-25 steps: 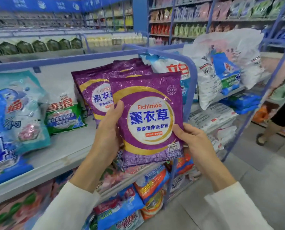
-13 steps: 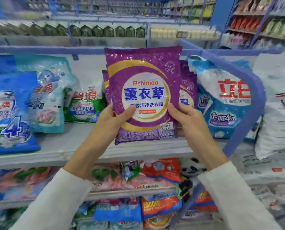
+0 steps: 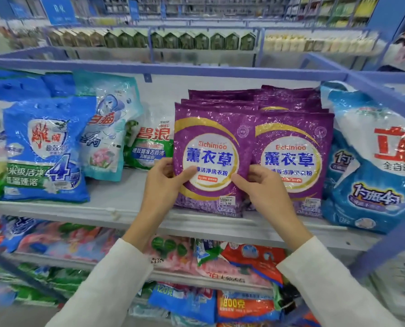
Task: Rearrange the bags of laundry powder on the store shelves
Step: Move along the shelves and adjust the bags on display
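A purple Eichimoo laundry powder bag (image 3: 211, 138) stands upright on the grey top shelf (image 3: 116, 208), its bottom edge down on the board. My left hand (image 3: 166, 182) grips its lower left edge and my right hand (image 3: 260, 187) grips its lower right edge. To its right stands a second purple bag (image 3: 296, 147), touching it, with more purple bags stacked behind both. My right hand hides part of the second bag's lower left corner.
A green and white bag (image 3: 149, 147), a light teal bag (image 3: 107, 128) and a blue bag (image 3: 45, 149) stand to the left. A large blue bag (image 3: 374, 166) leans at the right by the blue frame post (image 3: 385, 232). Lower shelves hold mixed bags (image 3: 244, 258).
Both hands carried the purple bag from in front of me down onto the top shelf, left of the other purple bags. The view turned to face the shelf.
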### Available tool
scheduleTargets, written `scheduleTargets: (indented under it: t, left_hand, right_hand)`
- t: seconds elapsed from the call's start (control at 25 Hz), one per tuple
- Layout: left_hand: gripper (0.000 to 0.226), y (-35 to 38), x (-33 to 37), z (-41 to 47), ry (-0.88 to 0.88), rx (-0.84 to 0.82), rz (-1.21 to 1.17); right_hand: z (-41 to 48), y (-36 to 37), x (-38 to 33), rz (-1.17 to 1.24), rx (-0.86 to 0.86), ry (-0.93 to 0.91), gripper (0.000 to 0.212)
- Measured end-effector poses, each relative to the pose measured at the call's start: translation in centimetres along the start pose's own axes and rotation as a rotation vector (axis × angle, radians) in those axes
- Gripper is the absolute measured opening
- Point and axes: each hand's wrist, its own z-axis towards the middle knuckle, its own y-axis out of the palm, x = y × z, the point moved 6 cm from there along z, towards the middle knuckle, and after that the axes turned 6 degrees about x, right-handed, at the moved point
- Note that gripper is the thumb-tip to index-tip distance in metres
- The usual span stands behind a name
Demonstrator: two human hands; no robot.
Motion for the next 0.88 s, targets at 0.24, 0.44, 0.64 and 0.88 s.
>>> scheduleTargets:
  t: [0.24, 0.44, 0.64, 0.88]
  left_hand:
    - [0.077, -1.3, -0.6, -0.2, -0.085, -0.279, 0.258]
    - [0.088, -0.6, 0.1, -0.2, 0.065, -0.226, 0.291]
    - [0.079, -0.5, -0.4, -1.5, 0.134, -0.19, 0.346]
    - [0.065, -0.6, -0.3, -2.4, 0.279, -0.182, 0.418]
  right_hand:
    - [-0.7, 0.0, 0.7, -0.047, 0.111, -0.042, 0.015]
    - [-1.1, 0.1, -0.4, -0.071, 0.284, -0.104, 0.006]
    - [-2.4, 0.5, -0.4, -0.263, 0.314, -0.115, 0.031]
    - [-5.6, 1.5, 1.2, -0.193, 0.307, -0.1, 0.062]
